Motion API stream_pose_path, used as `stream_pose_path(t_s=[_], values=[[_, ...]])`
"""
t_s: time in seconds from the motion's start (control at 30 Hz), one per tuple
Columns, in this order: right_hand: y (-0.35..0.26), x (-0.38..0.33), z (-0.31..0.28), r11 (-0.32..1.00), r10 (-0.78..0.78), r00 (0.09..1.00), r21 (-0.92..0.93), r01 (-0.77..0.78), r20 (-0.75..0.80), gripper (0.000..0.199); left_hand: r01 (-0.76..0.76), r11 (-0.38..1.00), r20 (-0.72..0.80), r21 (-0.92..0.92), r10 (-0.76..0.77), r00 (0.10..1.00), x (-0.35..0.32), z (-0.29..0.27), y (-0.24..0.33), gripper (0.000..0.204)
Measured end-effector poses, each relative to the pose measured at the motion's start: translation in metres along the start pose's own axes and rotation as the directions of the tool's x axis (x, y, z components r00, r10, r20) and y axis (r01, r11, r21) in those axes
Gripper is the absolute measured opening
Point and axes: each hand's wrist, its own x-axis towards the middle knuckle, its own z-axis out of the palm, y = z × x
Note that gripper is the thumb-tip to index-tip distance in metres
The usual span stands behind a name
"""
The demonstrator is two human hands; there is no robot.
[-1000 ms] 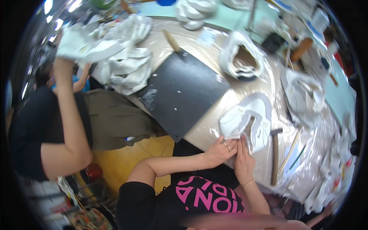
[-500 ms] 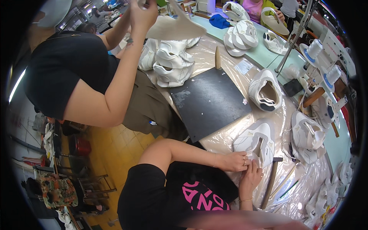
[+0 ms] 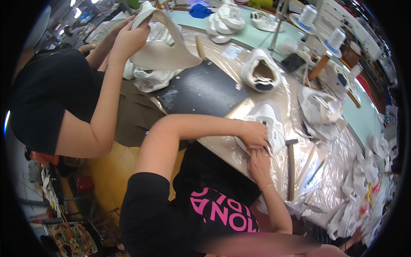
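On the plastic-covered surface (image 3: 342, 171) we press our left hand (image 3: 253, 133) and right hand (image 3: 259, 162), both closed, apparently pinching, onto the white sneaker (image 3: 267, 124), light and soft-sided, best gripped at its firmer sole edge.

Pretty packed workshop here: long worktable (image 3: 239, 158) wrapped in clear plastic sheet runs up the right, pale green top (image 3: 257, 38) at the upper middle, yellow wooden floor (image 3: 111, 171) lower left, bright ceiling lights (image 3: 79, 10) glaring upper left
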Motion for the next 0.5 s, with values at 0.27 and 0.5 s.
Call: stream_pose_path(t_s=[0.27,0.5], values=[[0.009,0.002,0.007,0.995,-0.025,1.000,-0.093,0.025,0.000,0.023,0.203,0.949,0.288,0.241,-0.269,0.919,0.017,-0.031,0.008,0.041],[0.041,0.004,-0.002,0.908,0.307,0.946,-0.266,-0.323,-0.102,0.011,0.488,0.691,0.091,0.533,-0.620,0.779,0.045,-0.018,0.054,0.032]])
